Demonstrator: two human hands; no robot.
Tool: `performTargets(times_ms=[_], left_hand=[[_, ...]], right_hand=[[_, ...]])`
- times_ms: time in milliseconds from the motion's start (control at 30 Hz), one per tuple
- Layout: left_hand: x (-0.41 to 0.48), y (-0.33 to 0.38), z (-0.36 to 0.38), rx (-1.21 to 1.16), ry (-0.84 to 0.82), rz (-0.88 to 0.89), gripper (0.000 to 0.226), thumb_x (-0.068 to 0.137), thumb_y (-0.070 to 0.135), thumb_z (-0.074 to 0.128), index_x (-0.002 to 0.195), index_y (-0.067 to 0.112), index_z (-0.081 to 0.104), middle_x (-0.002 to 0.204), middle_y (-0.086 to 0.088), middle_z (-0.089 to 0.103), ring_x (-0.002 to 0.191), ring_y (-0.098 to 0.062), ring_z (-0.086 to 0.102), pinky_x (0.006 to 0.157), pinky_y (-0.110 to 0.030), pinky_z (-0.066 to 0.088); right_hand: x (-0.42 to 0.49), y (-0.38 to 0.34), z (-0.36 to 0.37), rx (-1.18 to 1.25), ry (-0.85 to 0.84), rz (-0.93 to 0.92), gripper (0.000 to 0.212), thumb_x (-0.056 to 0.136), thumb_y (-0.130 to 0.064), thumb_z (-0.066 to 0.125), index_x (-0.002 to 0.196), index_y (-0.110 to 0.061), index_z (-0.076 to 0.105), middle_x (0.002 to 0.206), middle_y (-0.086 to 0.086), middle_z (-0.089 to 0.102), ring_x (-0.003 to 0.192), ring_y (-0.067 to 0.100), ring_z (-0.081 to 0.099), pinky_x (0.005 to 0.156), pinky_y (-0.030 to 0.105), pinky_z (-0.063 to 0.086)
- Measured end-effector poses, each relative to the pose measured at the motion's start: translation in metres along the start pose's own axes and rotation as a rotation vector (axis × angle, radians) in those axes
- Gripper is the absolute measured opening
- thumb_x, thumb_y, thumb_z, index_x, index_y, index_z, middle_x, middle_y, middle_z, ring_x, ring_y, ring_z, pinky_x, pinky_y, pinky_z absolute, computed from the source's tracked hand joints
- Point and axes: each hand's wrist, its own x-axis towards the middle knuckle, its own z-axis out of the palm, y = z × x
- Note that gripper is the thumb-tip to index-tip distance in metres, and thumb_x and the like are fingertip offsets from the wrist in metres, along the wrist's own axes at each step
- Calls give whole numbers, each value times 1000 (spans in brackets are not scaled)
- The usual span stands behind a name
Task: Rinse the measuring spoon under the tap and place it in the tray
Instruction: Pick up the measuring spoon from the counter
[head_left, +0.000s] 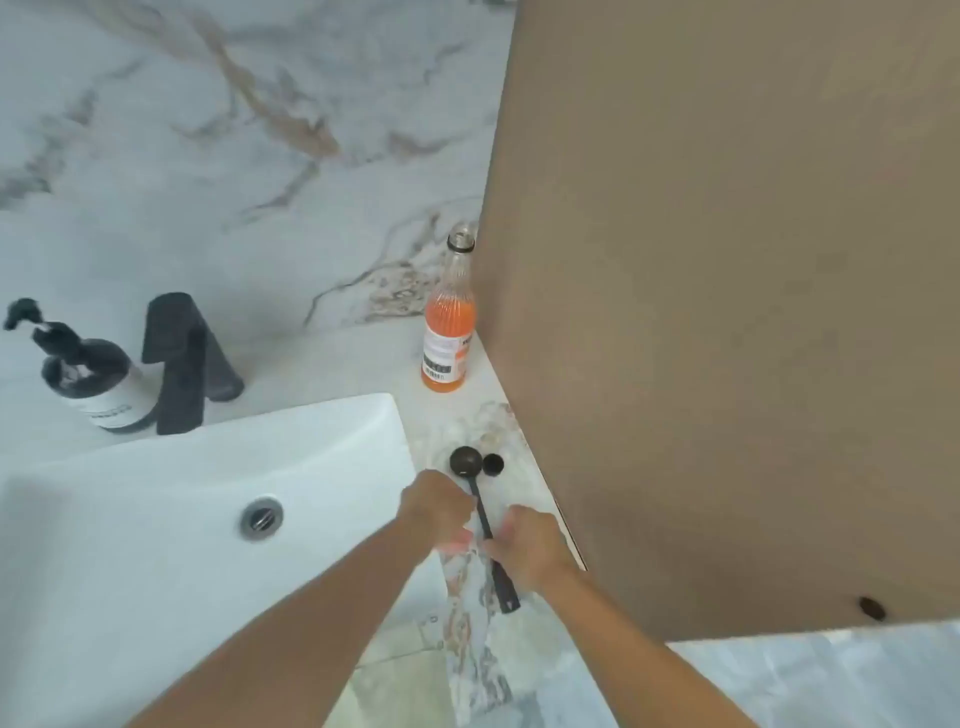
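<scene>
In the lower centre of the frame, the black measuring spoon (485, 525) lies on the marble counter (457, 415), both the left hand (439, 512) and right hand (530, 551) pinching its handle; it looks light, rigid, likely slippery when wet, best gripped mid-handle.

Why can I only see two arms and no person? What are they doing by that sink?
The camera sits on the person's head and looks down, so you only see their arms. There is just this one picture. Both hands are on a black measuring spoon lying on the marble counter: the left hand near its round scoop, the right hand pinching the handle. A small black cap lies beside the scoop. To the left is a white sink with a black tap and a soap bottle. An open bottle of orange drink stands against the brown wall. No tray is in sight.
</scene>
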Motion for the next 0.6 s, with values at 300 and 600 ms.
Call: performTargets(times_ms=[300,600], left_hand=[[41,-24,29,32,164,-35,26,86,25,63,65,11,62,74,-14,74,66,-29,70,74,-42,61],[40,-56,-27,-541,91,-30,11,79,15,75,78,5,74,75,-12,77,68,-27,74,73,-39,63]], right_hand=[[19,20,27,169,-28,-140,28,90,-23,68,68,-26,50,71,-9,60,61,3,54,60,11,46],[1,-35,36,467,-144,-121,30,85,-6,70,66,-21,53,63,-5,55,55,9,49,60,20,42]])
